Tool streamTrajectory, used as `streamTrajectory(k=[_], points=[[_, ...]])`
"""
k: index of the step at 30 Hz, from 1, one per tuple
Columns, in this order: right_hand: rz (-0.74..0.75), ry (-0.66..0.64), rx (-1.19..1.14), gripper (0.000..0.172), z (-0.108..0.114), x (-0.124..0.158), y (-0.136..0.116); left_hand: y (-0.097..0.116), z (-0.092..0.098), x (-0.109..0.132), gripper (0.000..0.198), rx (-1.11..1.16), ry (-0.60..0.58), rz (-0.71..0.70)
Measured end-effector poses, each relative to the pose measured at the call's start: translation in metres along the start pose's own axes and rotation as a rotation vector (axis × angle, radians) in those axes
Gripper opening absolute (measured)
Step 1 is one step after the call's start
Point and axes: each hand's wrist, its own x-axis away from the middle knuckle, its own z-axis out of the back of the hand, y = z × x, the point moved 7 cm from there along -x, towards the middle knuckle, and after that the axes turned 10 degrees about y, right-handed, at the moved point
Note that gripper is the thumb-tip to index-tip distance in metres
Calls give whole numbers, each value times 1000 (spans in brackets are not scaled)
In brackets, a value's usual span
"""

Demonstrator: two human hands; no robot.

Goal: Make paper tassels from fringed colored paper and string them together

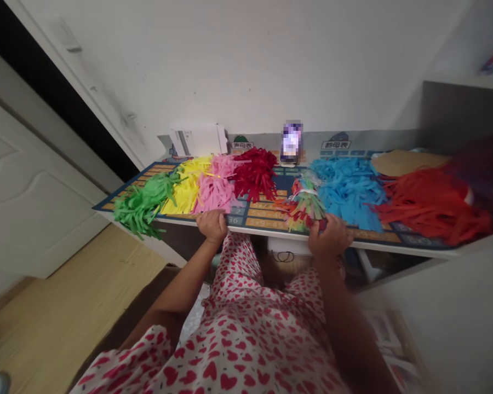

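My left hand [212,225] is closed over the front edge of the desk [267,232], just below a pink fringed paper tassel bundle [217,186]. At the same edge my right hand [331,235] is curled, fingers bent, close against the lower end of a multicoloured tassel bundle [308,201] tied with a white band. Its fingertips are partly hidden. Left of the pink bundle lie a yellow one [187,189] and a green one [148,202], which hangs over the edge. A dark red bundle [255,174], a blue one [349,189] and an orange-red one [435,205] lie farther right.
A phone [291,143] stands upright against the wall behind the desk, its screen lit. A white box [199,140] leans at the back left. A printed mat [263,210] covers the desktop. A tan flat piece [408,162] lies at the back right. A white door [33,191] is at left.
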Motion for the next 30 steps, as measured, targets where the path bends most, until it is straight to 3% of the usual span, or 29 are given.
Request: streamTrajectory(k=[16,30], points=[[-5,-32,7,34,-2,0,-1,-6,-3,2,31,34,24,23],[63,55,36,33,-2,0,-5,-1,5,-5,30,33,59,-19]])
